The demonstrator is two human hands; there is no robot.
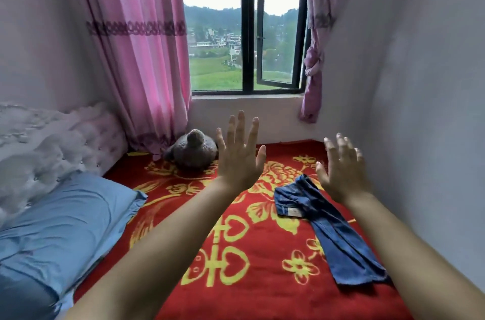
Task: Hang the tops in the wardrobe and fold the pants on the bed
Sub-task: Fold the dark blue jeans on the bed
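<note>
Head view, looking down the bed toward the window [246,26]. Both of the person's bare arms reach forward above the red blanket [236,280] with its yellow flower pattern. Left hand [237,162]: raised, back toward the camera, fingers spread wide, holding nothing. Right hand [342,170]: likewise raised with fingers spread, empty, slightly blurred. Blue jeans [328,228]: lying on the blanket near the right wall, folded lengthwise into a long strip, waistband end nearest the right wrist, apart from both hands. Blue pillow [60,228]: at the left by the tufted headboard [60,141]. Grey plush toy [193,149]: below the pink curtain [136,52].
</note>
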